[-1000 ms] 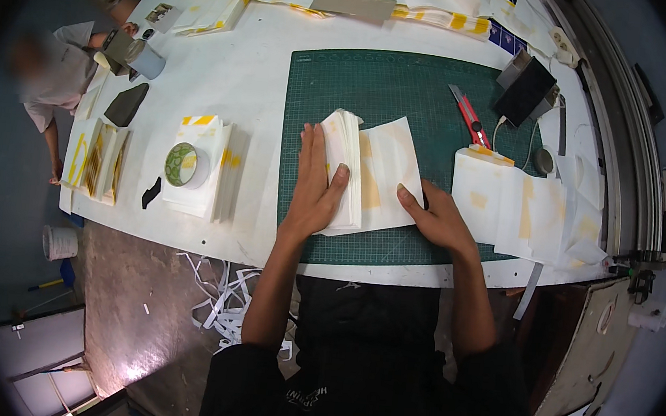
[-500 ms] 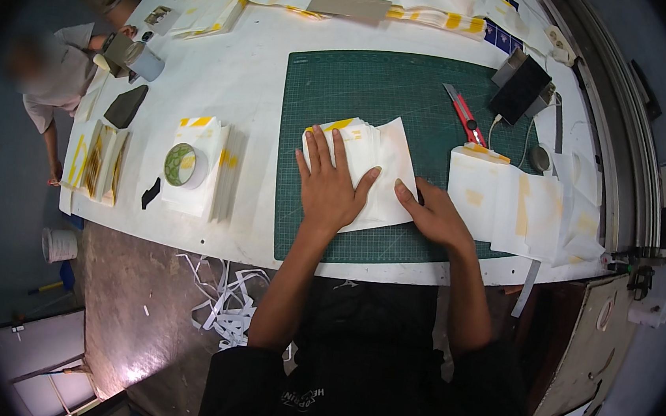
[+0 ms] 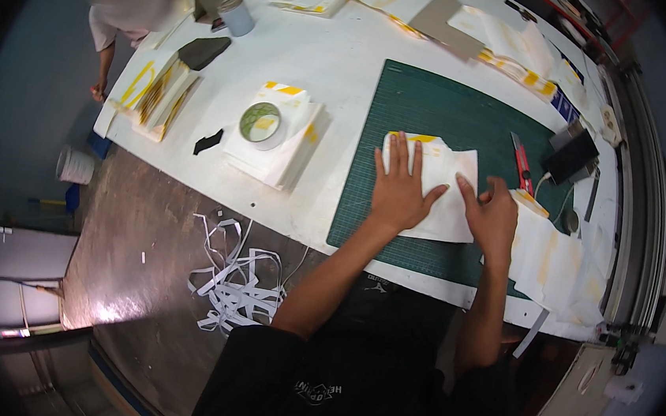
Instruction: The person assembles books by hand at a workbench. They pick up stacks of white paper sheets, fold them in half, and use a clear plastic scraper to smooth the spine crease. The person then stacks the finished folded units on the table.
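Note:
A stack of white sheets with yellow print (image 3: 443, 214) lies on the green cutting mat (image 3: 407, 88). My left hand (image 3: 400, 194) rests flat on the stack's left part, fingers spread. At the stack's right edge is my right hand (image 3: 494, 220), its thumb stretched to the paper and its other fingers bent, with a gap between thumb and fingers. Nothing shows in its grasp, though some fingertips are hard to make out. A red utility knife (image 3: 522, 165) lies on the mat beyond that hand.
More white sheets (image 3: 554, 255) lie right of the mat, near a black box-shaped device (image 3: 571, 157) with a cable. A tape roll (image 3: 259, 125) sits on another paper stack (image 3: 291, 145). Paper strips (image 3: 239, 287) litter the floor. A person (image 3: 149, 2) stands at the far left.
The whole view has swung, so the table appears shifted and tilted. My right hand's fingers have bent up at the paper's edge. My left hand still presses the stack.

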The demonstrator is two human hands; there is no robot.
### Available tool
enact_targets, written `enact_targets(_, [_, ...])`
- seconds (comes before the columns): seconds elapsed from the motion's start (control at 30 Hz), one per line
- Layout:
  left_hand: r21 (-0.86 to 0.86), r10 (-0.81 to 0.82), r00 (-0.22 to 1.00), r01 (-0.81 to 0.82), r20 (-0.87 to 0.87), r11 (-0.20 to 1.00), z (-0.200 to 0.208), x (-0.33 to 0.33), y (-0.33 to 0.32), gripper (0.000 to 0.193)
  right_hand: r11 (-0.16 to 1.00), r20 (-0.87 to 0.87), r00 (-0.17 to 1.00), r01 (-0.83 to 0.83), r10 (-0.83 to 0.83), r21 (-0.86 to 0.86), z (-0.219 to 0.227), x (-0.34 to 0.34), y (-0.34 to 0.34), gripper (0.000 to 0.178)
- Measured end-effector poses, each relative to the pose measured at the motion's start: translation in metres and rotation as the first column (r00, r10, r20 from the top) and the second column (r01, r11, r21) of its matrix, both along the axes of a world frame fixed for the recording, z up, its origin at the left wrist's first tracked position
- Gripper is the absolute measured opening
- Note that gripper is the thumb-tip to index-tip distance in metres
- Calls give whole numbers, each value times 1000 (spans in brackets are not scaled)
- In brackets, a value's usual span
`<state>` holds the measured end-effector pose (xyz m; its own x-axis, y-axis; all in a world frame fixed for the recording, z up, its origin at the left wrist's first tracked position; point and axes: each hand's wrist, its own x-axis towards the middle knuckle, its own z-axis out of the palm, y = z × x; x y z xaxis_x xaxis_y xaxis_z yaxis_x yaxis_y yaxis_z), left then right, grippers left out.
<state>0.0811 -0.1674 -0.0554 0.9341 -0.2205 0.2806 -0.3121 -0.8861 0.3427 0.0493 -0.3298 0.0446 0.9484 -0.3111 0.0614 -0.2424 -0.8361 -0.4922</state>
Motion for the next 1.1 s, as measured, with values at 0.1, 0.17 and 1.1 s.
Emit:
enact_targets(0.1, [49, -2, 1000, 3, -18, 999, 7, -2, 1, 94, 913, 317, 911, -343, 265, 222, 11, 24, 46, 52])
enact_targets(0.17, [-132, -49, 998, 44, -32, 990, 10, -3, 5, 95, 778, 391, 811, -557, 435, 290, 7, 50, 90, 47])
enact_targets(1.1, [-425, 6, 998, 24, 68, 905, -33, 3, 7, 95, 161, -69, 170, -979, 983, -122, 2, 172, 332, 69])
